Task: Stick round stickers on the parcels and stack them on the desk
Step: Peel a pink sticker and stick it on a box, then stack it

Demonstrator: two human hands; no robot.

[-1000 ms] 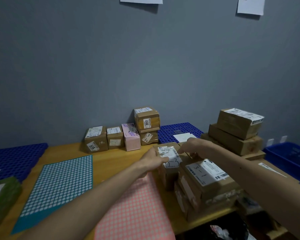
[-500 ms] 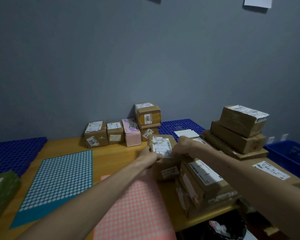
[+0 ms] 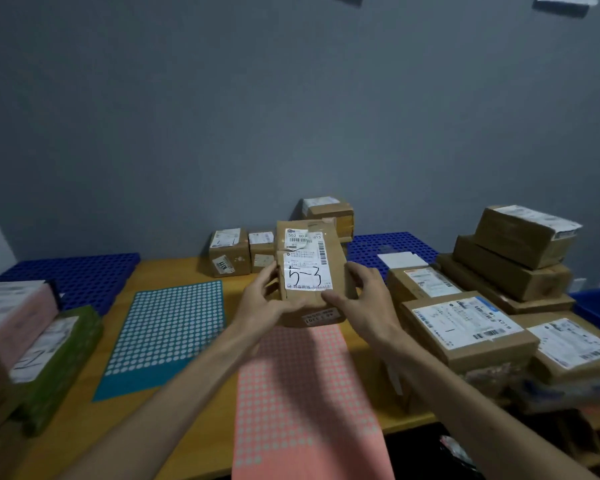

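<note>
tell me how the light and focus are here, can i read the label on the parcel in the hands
Head view: dim, flat light, no glare; the held parcel is fairly sharp, its handwritten mark legible but the small print too blurred to read; the same head view smears the green parcel at the left edge, where the wide lens stretches things.

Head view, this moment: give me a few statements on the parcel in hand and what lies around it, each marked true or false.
1. The left hand and the right hand both grip the brown parcel marked "5-3". True.
2. The pink sticker sheet lies left of the teal sticker sheet. False: it lies to the right of it.
3. The held parcel's shipping label faces away from the camera. False: it faces the camera.
4. A green parcel sits at the left end of the desk. True.
</note>
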